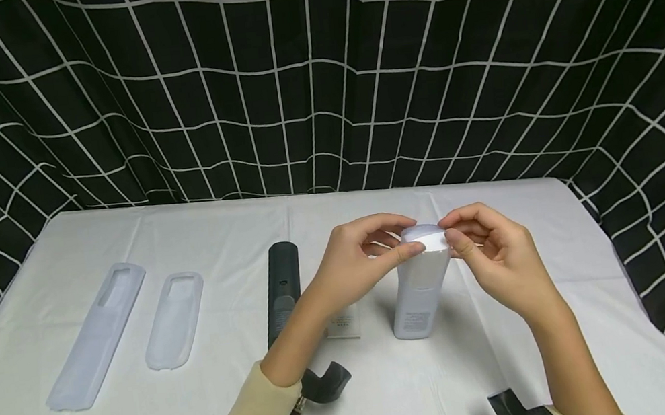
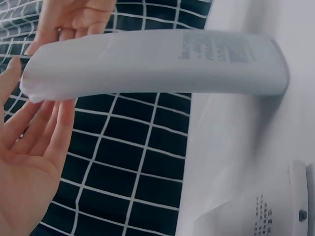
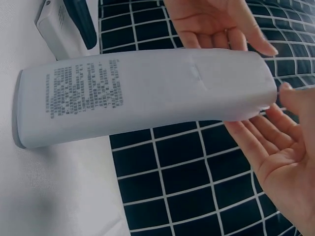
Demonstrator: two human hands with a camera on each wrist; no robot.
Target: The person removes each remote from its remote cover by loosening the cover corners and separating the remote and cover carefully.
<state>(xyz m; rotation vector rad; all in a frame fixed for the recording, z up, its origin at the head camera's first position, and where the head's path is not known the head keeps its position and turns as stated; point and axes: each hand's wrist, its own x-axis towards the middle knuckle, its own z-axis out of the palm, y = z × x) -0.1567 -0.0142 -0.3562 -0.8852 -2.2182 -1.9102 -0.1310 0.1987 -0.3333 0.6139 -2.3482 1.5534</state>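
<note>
A white remote control (image 1: pixel 417 293) stands on end on the table, its back with small printed text facing me. A translucent sleeve edge (image 1: pixel 422 230) shows at its upper end. My left hand (image 1: pixel 356 256) holds that end from the left, thumb on the near face and fingers behind. From the right, my right hand (image 1: pixel 499 257) pinches the same end between thumb and fingers. In the right wrist view, the battery-cover notch (image 3: pixel 197 73) and the printed label (image 3: pixel 83 88) show on the remote's back.
Two translucent silicone remote covers, a long one (image 1: pixel 99 337) and a shorter one (image 1: pixel 175 321), lie at the left. A dark remote (image 1: pixel 282 280) lies near the middle, partly behind my left forearm. Beside it is a white printed object (image 1: pixel 345 323). A black gridded curtain (image 1: pixel 296 89) hangs behind the table.
</note>
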